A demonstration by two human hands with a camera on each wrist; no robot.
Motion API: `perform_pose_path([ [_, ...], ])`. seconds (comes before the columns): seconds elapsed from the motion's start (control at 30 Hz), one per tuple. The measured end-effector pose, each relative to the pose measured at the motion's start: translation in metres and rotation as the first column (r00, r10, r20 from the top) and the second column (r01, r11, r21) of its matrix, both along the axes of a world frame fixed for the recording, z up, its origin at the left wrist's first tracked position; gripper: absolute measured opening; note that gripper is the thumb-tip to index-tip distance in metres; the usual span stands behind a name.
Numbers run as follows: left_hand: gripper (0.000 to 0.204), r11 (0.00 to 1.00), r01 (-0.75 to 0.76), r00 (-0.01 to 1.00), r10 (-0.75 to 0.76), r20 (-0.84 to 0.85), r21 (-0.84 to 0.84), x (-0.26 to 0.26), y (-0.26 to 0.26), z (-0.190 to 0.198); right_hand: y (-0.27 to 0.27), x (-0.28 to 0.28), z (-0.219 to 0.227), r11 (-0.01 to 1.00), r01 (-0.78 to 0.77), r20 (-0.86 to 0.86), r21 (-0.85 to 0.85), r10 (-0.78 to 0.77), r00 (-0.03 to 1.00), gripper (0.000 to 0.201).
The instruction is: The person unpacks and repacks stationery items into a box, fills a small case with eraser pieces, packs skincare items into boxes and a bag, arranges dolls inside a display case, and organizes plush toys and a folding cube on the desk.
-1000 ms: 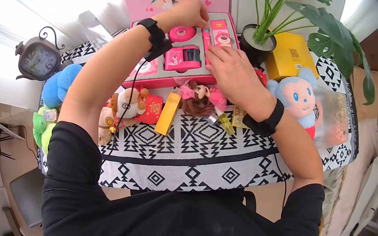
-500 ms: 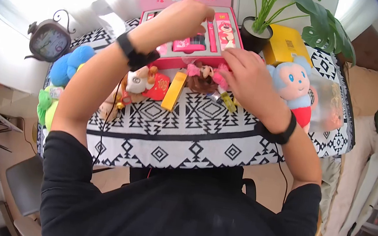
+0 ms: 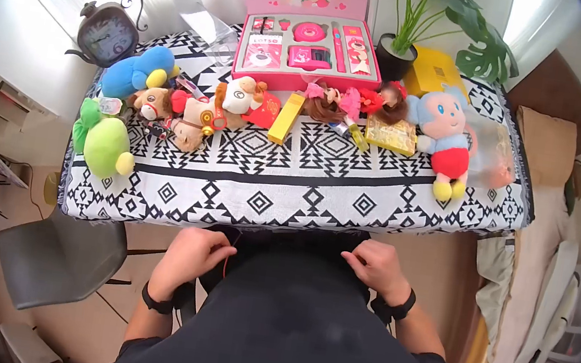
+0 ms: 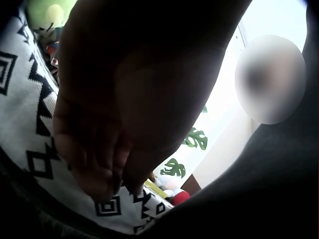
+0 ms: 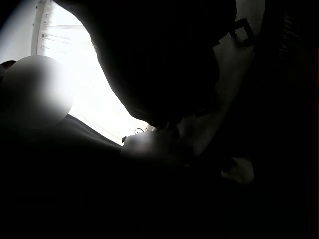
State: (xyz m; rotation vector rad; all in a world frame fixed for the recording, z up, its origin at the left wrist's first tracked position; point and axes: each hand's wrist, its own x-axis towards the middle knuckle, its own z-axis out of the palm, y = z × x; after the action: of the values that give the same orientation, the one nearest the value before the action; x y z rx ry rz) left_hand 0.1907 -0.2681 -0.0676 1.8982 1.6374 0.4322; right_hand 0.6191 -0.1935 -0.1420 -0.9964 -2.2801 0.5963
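Observation:
Both hands are back at the lap, below the table's near edge. The left hand (image 3: 192, 255) has loosely bent fingers and holds nothing; the left wrist view shows its palm and fingers in shadow beside the patterned cloth. To the right, the right hand (image 3: 376, 268) hangs loosely curled, also with nothing in it; it is a dark shape in the right wrist view. Far from both, an open pink gift box (image 3: 268, 79) stands at the table's back, its bear-printed lid (image 3: 360, 2) upright. Inside sit a round pink item (image 3: 310, 32), a slim pink stick-shaped item (image 3: 339, 49) and a bear-printed carton (image 3: 356, 55).
A black-and-white patterned cloth (image 3: 289, 192) covers the table. Along it lie a green plush (image 3: 106, 144), a blue plush (image 3: 131, 72), small plush toys, a yellow carton (image 3: 285, 118), dolls and a blue-and-red plush (image 3: 446, 133). A clock (image 3: 107, 33) and a potted plant (image 3: 395, 61) flank the box.
Both hands have left the pink box and drawn back to the lap. The slim pink item and the carton beside it now show fully in their slots.

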Motion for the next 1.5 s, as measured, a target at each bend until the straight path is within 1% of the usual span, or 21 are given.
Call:
perform_pose_path([
  [0.03, 0.021, 1.000, -0.007, 1.000, 0.007, 0.000, 0.013, -0.001, 0.000, 0.001, 0.001, -0.001, 0.000, 1.000, -0.007, 0.000, 0.013, 0.007, 1.000, 0.032],
  [0.1, 0.022, 0.988, -0.056, 0.998, 0.061, -0.031, 0.144, -0.001, 0.008, 0.005, 0.000, -0.006, 0.007, 0.999, 0.014, 0.000, 0.034, -0.014, 1.000, 0.032],
  [0.13, 0.023, 0.979, -0.070, 0.998, 0.069, 0.009, 0.192, 0.003, 0.014, 0.011, 0.002, -0.010, 0.012, 0.999, 0.020, -0.001, 0.040, -0.020, 1.000, 0.032],
  [0.2, 0.024, 0.975, -0.055, 0.998, 0.048, 0.035, 0.215, 0.013, 0.023, 0.018, 0.006, -0.024, 0.023, 0.996, -0.001, -0.072, 0.090, 0.007, 0.997, 0.032],
  [0.23, 0.025, 0.970, -0.050, 0.998, 0.037, 0.059, 0.237, 0.017, 0.028, 0.020, 0.007, -0.029, 0.024, 0.996, 0.005, -0.073, 0.092, 0.001, 0.997, 0.032],
  [0.27, 0.025, 0.970, -0.045, 0.998, 0.032, 0.058, 0.240, 0.020, 0.034, 0.021, 0.010, -0.034, 0.023, 0.991, -0.021, -0.090, 0.133, 0.033, 0.995, 0.032],
  [0.3, 0.027, 0.958, -0.013, 0.999, 0.000, 0.044, 0.288, 0.023, 0.038, 0.021, 0.010, -0.035, 0.022, 0.985, -0.046, -0.105, 0.168, 0.065, 0.992, 0.032],
  [0.33, 0.028, 0.943, 0.019, 0.999, -0.030, 0.030, 0.332, 0.025, 0.040, 0.020, 0.007, -0.035, 0.020, 0.986, -0.043, -0.106, 0.162, 0.060, 0.993, 0.032],
  [0.43, 0.028, 0.922, 0.013, 1.000, -0.023, 0.020, 0.388, 0.024, 0.044, 0.007, 0.006, -0.036, 0.014, 0.984, -0.082, -0.100, 0.156, 0.099, 0.990, 0.032],
  [0.5, 0.028, 0.916, 0.001, 1.000, -0.010, 0.020, 0.401, 0.022, 0.045, 0.002, 0.006, -0.033, 0.008, 0.986, -0.075, -0.092, 0.149, 0.089, 0.992, 0.033],
  [0.57, 0.027, 0.910, -0.019, 1.000, 0.013, 0.018, 0.414, 0.020, 0.044, -0.003, 0.008, -0.033, 0.005, 0.985, -0.101, -0.104, 0.139, 0.116, 0.988, 0.034],
  [0.63, 0.027, 0.905, -0.044, 0.998, 0.021, 0.058, 0.423, 0.019, 0.046, -0.006, 0.011, -0.037, 0.006, 0.987, -0.077, -0.104, 0.138, 0.092, 0.990, 0.035],
  [0.7, 0.027, 0.908, -0.059, 0.997, 0.036, 0.063, 0.414, 0.017, 0.050, -0.008, 0.018, -0.045, 0.009, 0.984, -0.090, -0.115, 0.152, 0.108, 0.988, 0.035],
  [0.8, 0.030, 0.907, -0.056, 0.996, 0.023, 0.082, 0.418, 0.017, 0.061, -0.007, 0.024, -0.053, 0.012, 0.979, -0.120, -0.167, 0.163, 0.147, 0.975, 0.035],
  [0.87, 0.029, 0.901, -0.044, 0.997, 0.011, 0.080, 0.431, 0.015, 0.071, -0.009, 0.030, -0.056, 0.015, 0.960, -0.191, -0.135, 0.207, 0.221, 0.966, 0.035],
  [0.97, 0.028, 0.891, -0.024, 0.999, 0.006, 0.041, 0.453, 0.013, 0.082, -0.011, 0.038, -0.058, 0.021, 0.943, -0.236, -0.099, 0.236, 0.265, 0.959, 0.035],
  [1.1, 0.028, 0.873, -0.019, 1.000, 0.007, 0.027, 0.487, 0.010, 0.100, -0.001, 0.048, -0.060, 0.026, 0.941, -0.245, -0.099, 0.232, 0.273, 0.957, 0.035],
  [1.2, 0.026, 0.830, 0.013, 0.998, 0.020, -0.054, 0.557, 0.001, 0.118, 0.012, 0.051, -0.064, 0.025, 0.944, -0.238, -0.107, 0.227, 0.267, 0.958, 0.035],
  [1.37, 0.024, 0.835, -0.006, 0.996, 0.056, -0.073, 0.551, 0.000, 0.134, 0.027, 0.052, -0.068, 0.028, 0.942, -0.249, -0.144, 0.223, 0.285, 0.948, 0.037],
  [1.43, 0.024, 0.848, 0.000, 0.996, 0.044, -0.072, 0.530, 0.005, 0.135, 0.024, 0.052, -0.064, 0.027, 0.950, -0.225, -0.139, 0.215, 0.258, 0.956, 0.038],
  [1.5, 0.024, 0.862, 0.009, 0.998, 0.023, -0.057, 0.507, 0.010, 0.132, 0.014, 0.054, -0.060, 0.028, 0.939, -0.237, -0.119, 0.249, 0.272, 0.955, 0.039],
])
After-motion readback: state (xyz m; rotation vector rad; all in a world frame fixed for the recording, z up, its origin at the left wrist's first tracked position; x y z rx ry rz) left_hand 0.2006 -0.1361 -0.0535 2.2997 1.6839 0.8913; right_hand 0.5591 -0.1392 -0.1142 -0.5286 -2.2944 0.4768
